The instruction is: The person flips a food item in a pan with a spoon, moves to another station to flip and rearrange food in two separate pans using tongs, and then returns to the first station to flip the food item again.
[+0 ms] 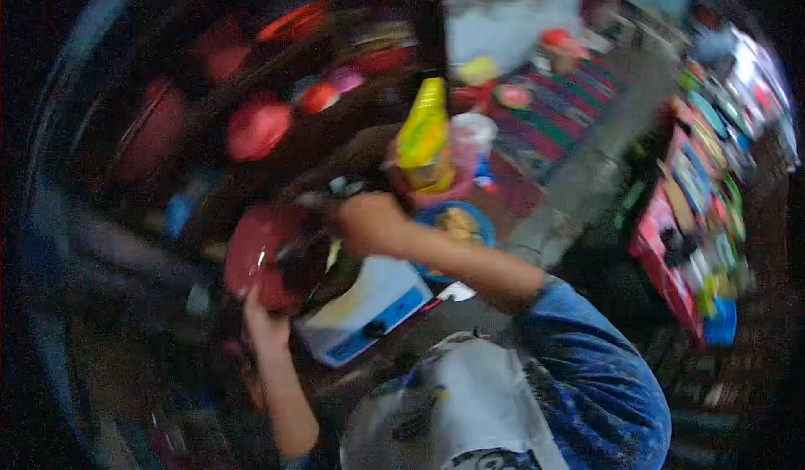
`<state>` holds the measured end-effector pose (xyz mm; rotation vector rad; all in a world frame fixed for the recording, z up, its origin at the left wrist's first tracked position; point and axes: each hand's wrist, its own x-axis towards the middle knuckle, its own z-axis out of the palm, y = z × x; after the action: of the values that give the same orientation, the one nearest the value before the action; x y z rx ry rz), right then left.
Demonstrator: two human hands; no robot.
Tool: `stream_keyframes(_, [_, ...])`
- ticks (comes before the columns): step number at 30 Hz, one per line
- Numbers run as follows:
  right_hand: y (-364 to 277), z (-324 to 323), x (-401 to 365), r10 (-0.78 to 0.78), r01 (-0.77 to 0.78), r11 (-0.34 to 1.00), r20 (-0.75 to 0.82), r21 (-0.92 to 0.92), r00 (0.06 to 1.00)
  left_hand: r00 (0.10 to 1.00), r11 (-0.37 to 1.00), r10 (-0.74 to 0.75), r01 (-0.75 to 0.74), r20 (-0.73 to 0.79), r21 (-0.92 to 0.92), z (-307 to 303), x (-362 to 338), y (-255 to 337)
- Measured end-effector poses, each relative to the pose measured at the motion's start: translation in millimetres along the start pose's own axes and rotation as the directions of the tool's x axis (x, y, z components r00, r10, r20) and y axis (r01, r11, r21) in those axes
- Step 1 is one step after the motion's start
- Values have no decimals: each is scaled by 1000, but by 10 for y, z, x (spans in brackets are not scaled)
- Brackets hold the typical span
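My left hand (pixel 267 323) grips the lower rim of a glossy red bowl or basin (pixel 251 248), which is tilted at the left side of the stove. Over the dark pan (pixel 340 273), my right hand (pixel 369 223) is curled closed, its fingers smeared by motion; what it holds I cannot make out. The pan sits on a white stove (pixel 369 302) with a blue front panel and a black knob (pixel 374 329). Just beyond my right forearm is a blue plate (pixel 485 233) with pale brown food (pixel 459 223) on it.
A yellow packet or bottle (pixel 425 139) stands in a pink tub (pixel 459 172), near a white container (pixel 475 128). Shelves at upper left hold red vessels (pixel 258 126). A striped mat (pixel 562 109) lies farther off. At right, a pink-edged surface (pixel 667 277) carries many items.
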<state>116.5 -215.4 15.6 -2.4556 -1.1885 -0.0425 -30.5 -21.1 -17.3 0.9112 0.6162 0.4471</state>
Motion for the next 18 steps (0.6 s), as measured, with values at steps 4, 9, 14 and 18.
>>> stream_keyframes(4, [-40, -32, -290, -9, -8, 996, -180, -92, 984, 974, 973, -208, 215, 95, -78, 271, -312, -162])
stream_keyframes(9, [285, -304, -878, 140, 173, 904, -652, 392, 746, 959, 962, -272, 268, 81, 59, 590, -454, -328])
stream_keyframes(14, [905, 59, -1744, 680, -15, 633, -547, 774, 489, 889, 941, -333, 290, 315, 176, 879, -487, -648])
stream_keyframes(18, [1033, 353, -2611, 810, -448, 541, -296, 712, 507, 778, 857, -502, 386, 377, 342, 1410, -700, -876])
